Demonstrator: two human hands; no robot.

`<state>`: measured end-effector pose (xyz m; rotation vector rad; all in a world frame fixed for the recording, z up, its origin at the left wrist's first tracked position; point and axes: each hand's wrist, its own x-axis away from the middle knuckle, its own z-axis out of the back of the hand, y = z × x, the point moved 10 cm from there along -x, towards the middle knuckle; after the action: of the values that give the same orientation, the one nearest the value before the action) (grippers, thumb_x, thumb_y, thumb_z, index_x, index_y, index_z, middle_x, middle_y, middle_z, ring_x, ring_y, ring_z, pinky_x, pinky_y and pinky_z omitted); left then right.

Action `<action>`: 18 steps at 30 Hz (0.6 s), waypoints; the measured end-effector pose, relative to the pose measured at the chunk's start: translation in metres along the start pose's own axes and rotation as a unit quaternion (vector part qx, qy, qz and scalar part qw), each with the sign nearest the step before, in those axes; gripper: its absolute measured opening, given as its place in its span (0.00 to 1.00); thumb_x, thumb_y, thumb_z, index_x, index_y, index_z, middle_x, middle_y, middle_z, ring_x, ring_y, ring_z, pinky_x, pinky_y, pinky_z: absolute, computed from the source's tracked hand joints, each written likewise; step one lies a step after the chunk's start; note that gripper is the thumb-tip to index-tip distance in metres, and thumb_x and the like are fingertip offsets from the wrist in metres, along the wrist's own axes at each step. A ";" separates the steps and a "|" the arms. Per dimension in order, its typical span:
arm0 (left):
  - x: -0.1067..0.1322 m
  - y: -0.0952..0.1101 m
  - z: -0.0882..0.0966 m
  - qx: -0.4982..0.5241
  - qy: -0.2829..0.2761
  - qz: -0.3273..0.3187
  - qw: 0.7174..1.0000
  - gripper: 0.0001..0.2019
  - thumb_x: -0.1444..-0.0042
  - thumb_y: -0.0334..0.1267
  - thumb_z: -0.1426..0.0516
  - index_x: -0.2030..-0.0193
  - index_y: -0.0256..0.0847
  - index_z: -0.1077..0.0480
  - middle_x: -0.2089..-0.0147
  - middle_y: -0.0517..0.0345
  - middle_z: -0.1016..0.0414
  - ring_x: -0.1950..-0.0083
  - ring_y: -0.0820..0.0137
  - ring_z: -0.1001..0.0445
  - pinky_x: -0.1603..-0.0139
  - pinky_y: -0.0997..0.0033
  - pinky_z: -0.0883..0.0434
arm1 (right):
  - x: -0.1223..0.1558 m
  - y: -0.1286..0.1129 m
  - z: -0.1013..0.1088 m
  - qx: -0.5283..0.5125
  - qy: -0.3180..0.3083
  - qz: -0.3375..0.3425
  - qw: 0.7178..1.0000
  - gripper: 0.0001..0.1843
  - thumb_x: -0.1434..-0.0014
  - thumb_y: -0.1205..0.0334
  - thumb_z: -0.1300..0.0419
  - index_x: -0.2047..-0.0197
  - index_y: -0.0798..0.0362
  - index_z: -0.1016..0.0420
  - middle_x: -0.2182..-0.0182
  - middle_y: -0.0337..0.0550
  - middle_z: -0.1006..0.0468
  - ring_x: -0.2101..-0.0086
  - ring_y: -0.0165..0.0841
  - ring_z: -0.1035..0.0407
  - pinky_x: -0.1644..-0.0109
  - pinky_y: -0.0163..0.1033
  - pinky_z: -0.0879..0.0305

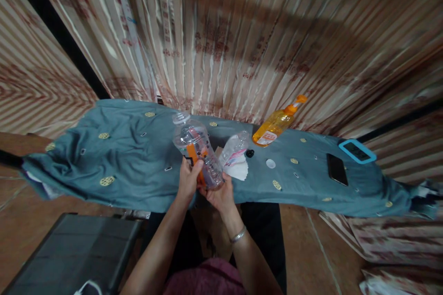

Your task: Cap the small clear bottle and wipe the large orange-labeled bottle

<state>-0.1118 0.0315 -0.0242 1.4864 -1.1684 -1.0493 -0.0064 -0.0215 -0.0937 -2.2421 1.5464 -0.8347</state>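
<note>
Large clear plastic bottle [204,140] with orange label, uncapped, tilted, held over near edge of cloth-covered surface [131,161]. Left hand [188,179]: fingers closed round lower label side, thumb across front. Right hand [221,193]: fingers curled under base, thumb along side, gripping same bottle. Just right, smaller clear bottle [232,148] by white scalloped-edge sheet [238,170]. Near these, black cap [249,153], white disc [270,163]; behind, orange pump bottle [272,129]. Farther right, smartphone [337,169] beside blue-framed digital display [357,150].
</note>
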 end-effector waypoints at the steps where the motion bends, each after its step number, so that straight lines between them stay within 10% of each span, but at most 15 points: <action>1: 0.001 0.000 0.001 0.009 0.002 0.020 1.000 0.26 0.57 0.54 0.35 0.56 0.39 0.31 0.62 0.55 0.22 0.62 0.64 0.22 0.59 0.65 0.25 | -0.002 0.000 -0.002 0.014 0.000 0.000 1.000 0.24 0.34 0.45 0.44 0.46 0.55 0.30 0.54 0.46 0.24 0.60 0.32 0.26 0.57 0.43 0.26; 11: -0.012 0.020 0.011 -0.045 0.031 0.008 0.998 0.29 0.65 0.50 0.30 0.57 0.39 0.32 0.63 0.58 0.24 0.66 0.69 0.25 0.62 0.69 0.27 | 0.035 -0.031 0.034 0.293 0.118 0.054 0.947 0.22 0.33 0.50 0.42 0.43 0.54 0.31 0.56 0.44 0.23 0.63 0.31 0.26 0.59 0.41 0.25; 18: -0.026 0.018 0.012 -0.143 0.052 -0.061 0.986 0.38 0.66 0.47 0.28 0.48 0.39 0.35 0.52 0.51 0.25 0.53 0.61 0.24 0.47 0.58 0.27 | 0.114 -0.194 0.105 0.547 0.369 0.180 0.730 0.24 0.35 0.54 0.39 0.39 0.52 0.34 0.44 0.49 0.29 0.49 0.39 0.29 0.46 0.52 0.29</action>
<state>-0.1312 0.0534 -0.0073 1.3797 -0.8230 -1.1552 0.2321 -0.0613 -0.0387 -0.7249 1.0875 -1.9510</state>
